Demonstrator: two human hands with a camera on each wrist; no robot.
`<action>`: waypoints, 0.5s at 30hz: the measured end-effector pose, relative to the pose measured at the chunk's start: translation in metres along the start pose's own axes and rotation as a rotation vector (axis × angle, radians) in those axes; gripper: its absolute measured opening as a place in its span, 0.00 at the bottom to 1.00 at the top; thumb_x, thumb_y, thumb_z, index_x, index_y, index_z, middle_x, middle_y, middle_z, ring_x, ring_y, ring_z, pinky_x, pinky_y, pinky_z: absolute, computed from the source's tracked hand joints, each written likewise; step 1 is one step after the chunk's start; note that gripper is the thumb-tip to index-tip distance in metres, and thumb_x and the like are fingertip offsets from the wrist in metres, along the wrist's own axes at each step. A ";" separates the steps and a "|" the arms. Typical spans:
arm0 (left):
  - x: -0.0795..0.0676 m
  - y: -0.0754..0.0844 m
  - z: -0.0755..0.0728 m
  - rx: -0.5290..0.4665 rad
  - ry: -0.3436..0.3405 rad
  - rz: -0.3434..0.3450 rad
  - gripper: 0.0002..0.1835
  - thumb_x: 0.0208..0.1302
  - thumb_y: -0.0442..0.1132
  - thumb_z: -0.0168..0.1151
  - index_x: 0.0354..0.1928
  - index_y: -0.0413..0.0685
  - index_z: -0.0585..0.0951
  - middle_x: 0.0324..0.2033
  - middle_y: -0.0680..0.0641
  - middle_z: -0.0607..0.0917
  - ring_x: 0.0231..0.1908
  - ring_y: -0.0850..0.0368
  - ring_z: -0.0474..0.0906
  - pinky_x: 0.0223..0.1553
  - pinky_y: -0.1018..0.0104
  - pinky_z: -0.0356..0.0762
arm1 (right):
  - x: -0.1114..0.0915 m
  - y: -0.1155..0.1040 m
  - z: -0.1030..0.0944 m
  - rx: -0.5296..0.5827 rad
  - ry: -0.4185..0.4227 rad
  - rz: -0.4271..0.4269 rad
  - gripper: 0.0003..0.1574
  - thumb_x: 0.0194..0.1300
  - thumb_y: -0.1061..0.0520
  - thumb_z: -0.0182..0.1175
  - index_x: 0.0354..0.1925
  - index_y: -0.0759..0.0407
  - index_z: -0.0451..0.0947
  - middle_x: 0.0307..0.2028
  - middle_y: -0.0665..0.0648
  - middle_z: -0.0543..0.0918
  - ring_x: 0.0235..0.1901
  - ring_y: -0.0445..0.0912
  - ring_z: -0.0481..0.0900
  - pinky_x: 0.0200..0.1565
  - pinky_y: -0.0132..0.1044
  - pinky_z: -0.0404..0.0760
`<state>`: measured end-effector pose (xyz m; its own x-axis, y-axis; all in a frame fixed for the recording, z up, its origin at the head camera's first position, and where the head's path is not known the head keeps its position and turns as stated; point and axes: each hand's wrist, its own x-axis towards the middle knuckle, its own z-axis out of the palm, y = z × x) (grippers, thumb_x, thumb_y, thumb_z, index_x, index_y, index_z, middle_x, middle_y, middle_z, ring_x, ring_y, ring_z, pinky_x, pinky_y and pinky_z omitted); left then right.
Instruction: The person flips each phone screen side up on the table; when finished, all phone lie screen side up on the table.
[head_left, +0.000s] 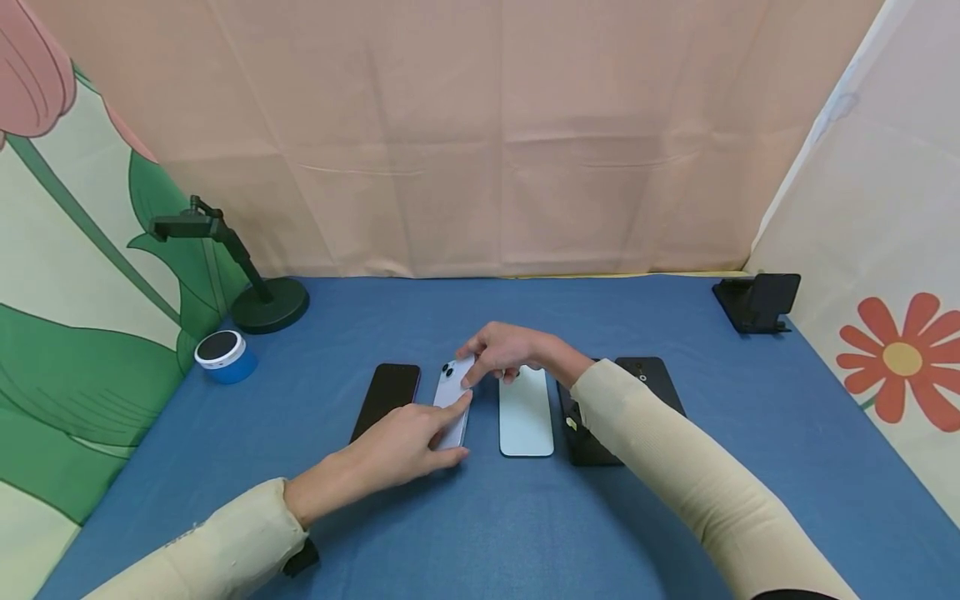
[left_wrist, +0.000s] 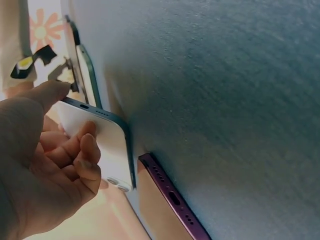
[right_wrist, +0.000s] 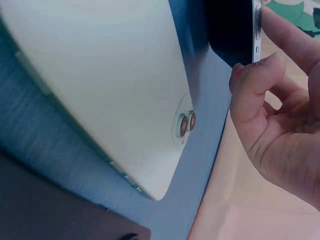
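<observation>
A pale lavender phone [head_left: 450,390] is tilted up on one long edge, its camera side toward the left. My left hand [head_left: 405,437] holds it near the lower end; the left wrist view shows a digit at its bottom corner and curled fingers [left_wrist: 89,150] against its back. My right hand [head_left: 504,346] pinches the upper part of its raised edge, and the dark screen [right_wrist: 232,30] shows in the right wrist view. Just right of it lies a pale green phone [head_left: 527,417], camera side up. Left of it lies a dark phone [head_left: 386,393] with a purple rim [left_wrist: 172,197].
Black devices [head_left: 654,379] lie under and beyond my right forearm. A black desk stand [head_left: 270,305] and a blue-and-white round container [head_left: 227,358] stand at the left. A black phone holder [head_left: 761,302] is at the back right. Blue cloth [head_left: 517,533] covers the table.
</observation>
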<state>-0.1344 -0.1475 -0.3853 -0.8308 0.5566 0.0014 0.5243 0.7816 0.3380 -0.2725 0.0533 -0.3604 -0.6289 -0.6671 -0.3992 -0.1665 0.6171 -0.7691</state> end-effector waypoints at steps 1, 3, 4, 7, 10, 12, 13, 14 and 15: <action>0.000 0.000 -0.001 -0.001 0.000 0.002 0.39 0.65 0.55 0.67 0.74 0.49 0.67 0.17 0.60 0.69 0.17 0.69 0.62 0.21 0.73 0.61 | 0.000 0.001 0.000 0.000 0.000 0.000 0.32 0.61 0.52 0.71 0.63 0.55 0.79 0.37 0.53 0.85 0.15 0.42 0.61 0.22 0.35 0.68; 0.000 0.001 -0.002 -0.009 -0.003 -0.003 0.38 0.65 0.53 0.67 0.74 0.49 0.68 0.16 0.60 0.69 0.16 0.69 0.62 0.20 0.73 0.61 | -0.001 0.003 0.000 0.003 0.003 -0.001 0.33 0.62 0.51 0.71 0.65 0.54 0.78 0.26 0.54 0.79 0.16 0.42 0.62 0.23 0.35 0.69; 0.000 0.002 -0.003 -0.014 -0.005 -0.009 0.38 0.65 0.52 0.66 0.74 0.48 0.68 0.16 0.60 0.69 0.16 0.69 0.62 0.19 0.73 0.61 | -0.002 0.004 0.000 0.007 0.006 -0.002 0.34 0.62 0.50 0.71 0.65 0.53 0.77 0.25 0.52 0.77 0.16 0.42 0.63 0.23 0.35 0.69; 0.000 0.004 -0.006 -0.025 -0.011 -0.028 0.37 0.65 0.48 0.66 0.74 0.46 0.68 0.15 0.59 0.70 0.14 0.68 0.63 0.17 0.72 0.61 | -0.005 0.006 -0.001 0.020 0.006 -0.009 0.35 0.64 0.47 0.69 0.68 0.52 0.75 0.27 0.55 0.74 0.17 0.43 0.66 0.23 0.35 0.72; 0.000 0.007 -0.010 -0.033 -0.020 -0.059 0.37 0.65 0.44 0.64 0.74 0.45 0.66 0.15 0.58 0.70 0.12 0.67 0.61 0.15 0.71 0.61 | -0.011 0.007 -0.004 0.033 -0.003 -0.026 0.37 0.66 0.45 0.67 0.70 0.52 0.72 0.34 0.60 0.77 0.17 0.43 0.69 0.24 0.36 0.74; 0.000 0.009 -0.012 -0.043 -0.024 -0.093 0.37 0.64 0.42 0.62 0.75 0.45 0.65 0.14 0.58 0.69 0.10 0.66 0.61 0.14 0.70 0.61 | -0.016 0.006 -0.007 0.040 -0.006 -0.035 0.39 0.66 0.44 0.66 0.71 0.50 0.70 0.37 0.63 0.77 0.18 0.44 0.69 0.24 0.37 0.75; 0.000 0.010 -0.014 -0.050 -0.023 -0.112 0.37 0.63 0.41 0.61 0.75 0.44 0.65 0.13 0.57 0.69 0.10 0.65 0.61 0.14 0.70 0.61 | -0.018 0.006 -0.009 0.047 -0.003 -0.042 0.39 0.66 0.44 0.66 0.72 0.50 0.69 0.38 0.64 0.76 0.18 0.44 0.70 0.24 0.37 0.76; 0.000 0.011 -0.015 -0.056 -0.022 -0.136 0.38 0.63 0.40 0.61 0.75 0.44 0.64 0.12 0.57 0.69 0.09 0.64 0.60 0.14 0.69 0.61 | -0.020 0.006 -0.010 0.056 0.002 -0.048 0.40 0.66 0.44 0.66 0.73 0.49 0.68 0.39 0.66 0.76 0.18 0.44 0.70 0.24 0.37 0.76; 0.000 0.011 -0.017 -0.062 -0.021 -0.158 0.38 0.62 0.39 0.60 0.76 0.44 0.64 0.12 0.57 0.68 0.09 0.64 0.61 0.14 0.69 0.62 | -0.022 0.005 -0.012 0.063 0.007 -0.051 0.41 0.66 0.44 0.66 0.73 0.48 0.67 0.41 0.67 0.76 0.19 0.45 0.70 0.24 0.37 0.77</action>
<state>-0.1317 -0.1435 -0.3659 -0.8977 0.4340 -0.0755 0.3740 0.8416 0.3897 -0.2686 0.0764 -0.3498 -0.6265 -0.6937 -0.3555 -0.1499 0.5548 -0.8184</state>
